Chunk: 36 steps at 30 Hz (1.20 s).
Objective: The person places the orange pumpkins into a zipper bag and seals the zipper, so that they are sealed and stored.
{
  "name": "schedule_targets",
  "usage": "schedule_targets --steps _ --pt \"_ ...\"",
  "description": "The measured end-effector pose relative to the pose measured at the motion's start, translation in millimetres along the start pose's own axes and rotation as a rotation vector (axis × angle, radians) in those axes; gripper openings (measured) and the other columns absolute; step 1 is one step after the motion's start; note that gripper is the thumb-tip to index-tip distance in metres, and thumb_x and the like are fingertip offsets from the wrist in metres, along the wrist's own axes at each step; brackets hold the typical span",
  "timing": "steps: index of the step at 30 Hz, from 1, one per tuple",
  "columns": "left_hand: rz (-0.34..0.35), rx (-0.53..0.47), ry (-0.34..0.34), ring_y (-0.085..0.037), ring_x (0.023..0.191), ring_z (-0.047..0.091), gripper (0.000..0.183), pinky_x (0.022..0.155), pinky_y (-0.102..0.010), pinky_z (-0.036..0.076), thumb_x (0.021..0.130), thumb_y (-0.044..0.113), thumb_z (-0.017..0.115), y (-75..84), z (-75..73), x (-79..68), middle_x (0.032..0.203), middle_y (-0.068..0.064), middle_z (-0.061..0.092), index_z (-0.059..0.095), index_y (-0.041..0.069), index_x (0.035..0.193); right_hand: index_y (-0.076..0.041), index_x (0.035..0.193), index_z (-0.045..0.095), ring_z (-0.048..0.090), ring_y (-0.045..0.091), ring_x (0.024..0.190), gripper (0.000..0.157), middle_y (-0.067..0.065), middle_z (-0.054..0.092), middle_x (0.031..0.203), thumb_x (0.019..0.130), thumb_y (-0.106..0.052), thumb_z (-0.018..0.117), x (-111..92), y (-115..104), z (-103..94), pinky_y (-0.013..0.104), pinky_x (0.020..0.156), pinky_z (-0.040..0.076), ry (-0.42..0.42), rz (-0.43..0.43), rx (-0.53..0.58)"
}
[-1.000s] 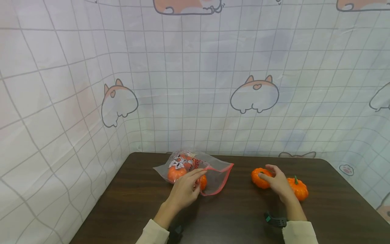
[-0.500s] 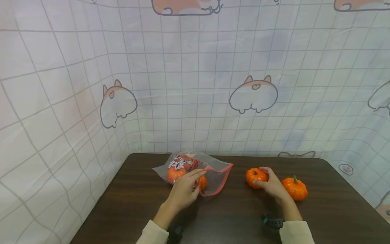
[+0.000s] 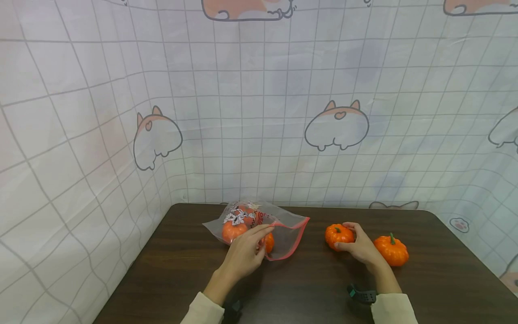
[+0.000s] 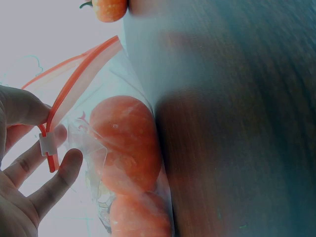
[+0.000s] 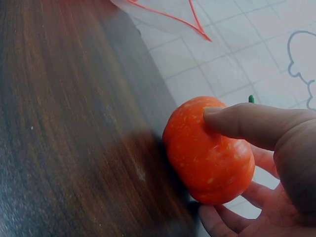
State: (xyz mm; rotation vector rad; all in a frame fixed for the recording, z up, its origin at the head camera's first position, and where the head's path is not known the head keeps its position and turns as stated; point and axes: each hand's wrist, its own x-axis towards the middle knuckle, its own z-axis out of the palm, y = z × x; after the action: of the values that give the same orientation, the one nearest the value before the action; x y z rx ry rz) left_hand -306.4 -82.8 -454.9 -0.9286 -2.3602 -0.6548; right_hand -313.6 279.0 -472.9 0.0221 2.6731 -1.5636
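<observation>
Dark bench (image 3: 299, 288) in front of a gridded dog-print cloth (image 3: 259, 85). Our left grip (image 3: 244, 252) pinches the clear bag (image 3: 256, 217) by its red edge (image 3: 301, 234), probably so the mouth stays gaping; bagged pumpkins (image 3: 234, 230) sit just beyond. Our right grip (image 3: 361, 246) holds a loose pumpkin (image 3: 337, 236), thumb opposing fingers, likely for steadiness. Another pumpkin (image 3: 391, 252) waits just right of that grip.

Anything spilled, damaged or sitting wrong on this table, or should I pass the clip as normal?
Nothing stands out. The left hand holds the red-edged bag with orange pumpkins inside; the right hand grips a pumpkin, and the farthest-right pumpkin stands stem up. No spill or damage shows.
</observation>
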Motion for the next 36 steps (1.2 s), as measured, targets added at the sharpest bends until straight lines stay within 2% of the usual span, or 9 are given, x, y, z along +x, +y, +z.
schedule_targets --steps 10,18,31,36 --pt "0.009 -0.007 0.006 0.002 0.06 0.037 0.053 0.052 -0.013 0.027 0.083 -0.001 0.072 -1.2 0.5 0.2 0.131 0.002 0.069 0.067 0.011 0.135 -0.002 0.153 0.028 0.047 0.045 0.133 0.082 0.033 0.028 0.159 0.09 -0.022 0.077 2 1 0.1 0.055 0.106 0.044 0.018 0.001 -0.019" --pt "0.006 -0.005 0.001 0.003 0.06 0.037 0.054 0.052 -0.013 0.028 0.084 -0.001 0.072 -1.1 -0.3 0.0 0.132 0.002 0.069 0.067 0.013 0.135 -0.002 0.154 0.028 0.047 0.045 0.133 0.083 0.032 0.027 0.159 0.09 -0.023 0.076 2 0 0.0 0.057 0.108 0.044 0.021 0.001 -0.023" --pt "0.014 0.002 0.01 0.002 0.06 0.038 0.056 0.052 -0.013 0.029 0.083 0.0 0.073 -3.4 1.0 -0.4 0.132 0.002 0.069 0.066 0.015 0.136 -0.003 0.154 0.03 0.049 0.043 0.133 0.083 0.029 0.031 0.16 0.09 -0.026 0.077 -4 -15 -1.8 0.053 0.105 0.045 0.024 -0.065 -0.015" --pt "0.011 -0.011 0.024 0.001 0.062 0.042 0.058 0.053 -0.014 0.033 0.082 -0.002 0.073 -3.6 0.2 -0.4 0.133 0.002 0.068 0.065 0.014 0.138 -0.006 0.154 0.031 0.048 0.044 0.134 0.082 0.026 0.031 0.161 0.09 -0.03 0.077 -4 -20 -1.7 0.056 0.105 0.046 0.026 -0.079 -0.02"
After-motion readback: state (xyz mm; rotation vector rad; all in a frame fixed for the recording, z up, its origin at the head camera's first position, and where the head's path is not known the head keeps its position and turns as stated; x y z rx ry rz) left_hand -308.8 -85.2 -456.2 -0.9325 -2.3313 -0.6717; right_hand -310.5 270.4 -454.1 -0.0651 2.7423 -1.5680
